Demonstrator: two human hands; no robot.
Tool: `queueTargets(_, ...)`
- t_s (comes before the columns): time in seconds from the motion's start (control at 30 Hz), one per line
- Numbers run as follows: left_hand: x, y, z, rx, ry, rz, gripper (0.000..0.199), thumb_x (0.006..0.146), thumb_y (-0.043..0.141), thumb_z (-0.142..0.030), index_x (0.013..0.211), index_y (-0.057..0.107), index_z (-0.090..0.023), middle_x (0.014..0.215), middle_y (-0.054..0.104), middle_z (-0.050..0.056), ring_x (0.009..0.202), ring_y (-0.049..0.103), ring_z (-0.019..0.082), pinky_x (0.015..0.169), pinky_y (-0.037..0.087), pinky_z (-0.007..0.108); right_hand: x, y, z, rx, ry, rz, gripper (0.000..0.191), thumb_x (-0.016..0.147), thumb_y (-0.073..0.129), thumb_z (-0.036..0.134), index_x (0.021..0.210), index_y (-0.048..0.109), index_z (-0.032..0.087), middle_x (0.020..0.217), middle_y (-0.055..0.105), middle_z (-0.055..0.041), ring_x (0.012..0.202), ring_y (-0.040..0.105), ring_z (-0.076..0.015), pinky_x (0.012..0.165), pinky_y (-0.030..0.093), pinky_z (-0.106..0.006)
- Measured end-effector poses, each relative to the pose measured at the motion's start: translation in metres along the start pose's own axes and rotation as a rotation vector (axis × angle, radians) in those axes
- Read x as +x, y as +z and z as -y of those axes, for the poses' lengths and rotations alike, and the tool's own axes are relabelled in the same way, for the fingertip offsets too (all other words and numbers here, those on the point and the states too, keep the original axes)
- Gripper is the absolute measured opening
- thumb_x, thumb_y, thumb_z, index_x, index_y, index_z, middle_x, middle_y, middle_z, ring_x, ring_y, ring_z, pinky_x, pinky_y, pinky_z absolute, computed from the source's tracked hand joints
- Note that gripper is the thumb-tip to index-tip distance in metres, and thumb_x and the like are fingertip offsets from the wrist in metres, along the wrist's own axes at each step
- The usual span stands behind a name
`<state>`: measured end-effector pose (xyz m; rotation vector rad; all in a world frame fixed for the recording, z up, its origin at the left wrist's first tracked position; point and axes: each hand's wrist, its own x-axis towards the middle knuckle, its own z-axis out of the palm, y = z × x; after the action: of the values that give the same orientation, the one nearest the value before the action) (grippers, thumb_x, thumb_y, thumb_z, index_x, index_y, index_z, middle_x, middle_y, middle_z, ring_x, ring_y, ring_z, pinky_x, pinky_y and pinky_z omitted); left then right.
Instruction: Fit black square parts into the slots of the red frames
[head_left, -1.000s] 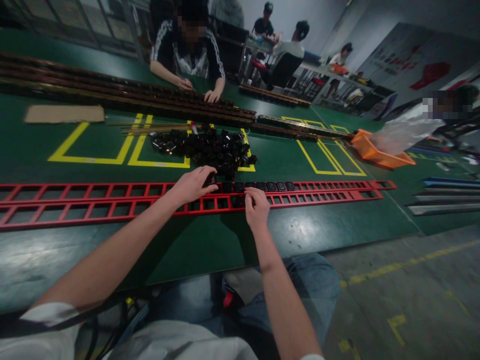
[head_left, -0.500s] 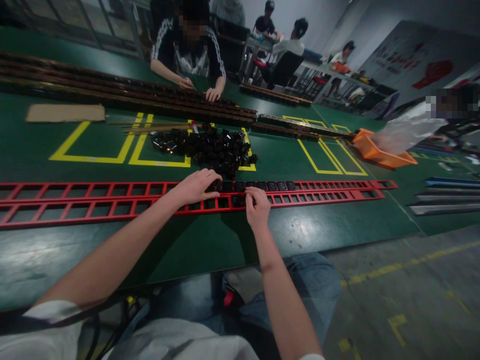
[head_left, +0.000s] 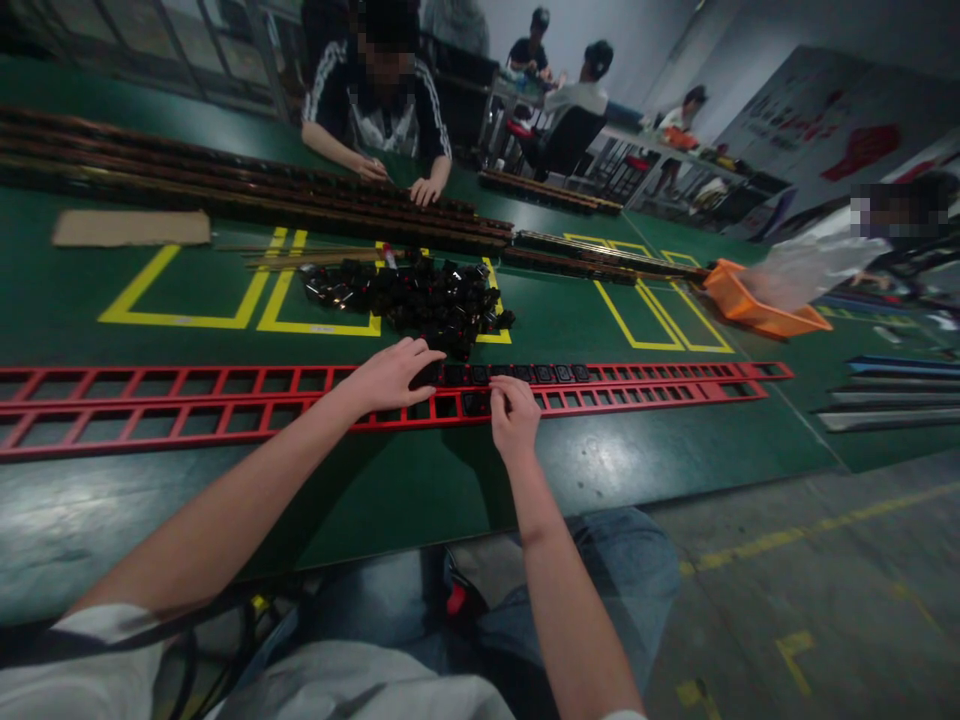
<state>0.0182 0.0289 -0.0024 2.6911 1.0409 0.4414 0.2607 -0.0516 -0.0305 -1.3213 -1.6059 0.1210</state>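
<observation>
Two long red ladder-like frames (head_left: 247, 412) lie side by side across the green table. Several small black square parts (head_left: 543, 373) sit in a row in the slots of the far frame, and one more black part (head_left: 475, 403) sits in the near frame. My left hand (head_left: 394, 375) is over the far frame, thumb and forefinger closed about a black square part at the left end of the row. My right hand (head_left: 516, 412) rests by the middle of the row with its fingers curled together; what they hold, if anything, is hidden.
Behind the frames lies a heap of black parts (head_left: 427, 295). Long dark strips (head_left: 247, 185), a cardboard piece (head_left: 131, 228) and an orange bin (head_left: 765, 300) are farther back. A co-worker (head_left: 379, 110) sits opposite. Grey strips (head_left: 877, 410) lie at right.
Both hands stay in nearly the same place. My left fingers have shifted very slightly at the black part.
</observation>
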Motion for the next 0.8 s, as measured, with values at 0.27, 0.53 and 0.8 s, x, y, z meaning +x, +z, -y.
queueTargets(0.27, 0.0003, -0.0016, -0.0023, -0.021, -0.022, -0.013, 0.042, 0.091, 0.057, -0.043, 0.126, 0.056, -0.019, 0.117, 0.061, 0.011, 0.109, 0.056, 0.029, 0.092, 0.048, 0.041, 0.0001, -0.0004, 0.0005, -0.007, 0.007, 0.006, 0.024, 0.096, 0.049, 0.021, 0.088, 0.071, 0.021, 0.098, 0.075, -0.0096, 0.097, 0.068, -0.0229, 0.091, 0.055, -0.043)
queueTargets(0.53, 0.0, -0.0029, -0.0022, -0.044, -0.006, -0.023, 0.045, 0.096, 0.049, -0.047, 0.129, 0.058, -0.017, 0.12, 0.06, 0.013, 0.11, 0.055, 0.029, 0.098, 0.048, 0.045, 0.0002, -0.0004, 0.0008, -0.007, -0.001, 0.004, 0.024, 0.096, 0.049, 0.021, 0.087, 0.071, 0.021, 0.097, 0.075, -0.0097, 0.096, 0.068, -0.0228, 0.09, 0.056, -0.042)
queueTargets(0.8, 0.0007, 0.0063, 0.0055, -0.016, -0.058, -0.096, 0.046, 0.103, 0.039, -0.04, 0.141, 0.056, -0.022, 0.162, 0.037, 0.009, 0.147, 0.033, 0.03, 0.12, 0.033, 0.052, 0.0002, -0.0001, 0.0003, 0.0, 0.008, 0.006, 0.024, 0.095, 0.049, 0.021, 0.086, 0.071, 0.021, 0.097, 0.075, -0.0094, 0.096, 0.068, -0.0231, 0.091, 0.056, -0.043)
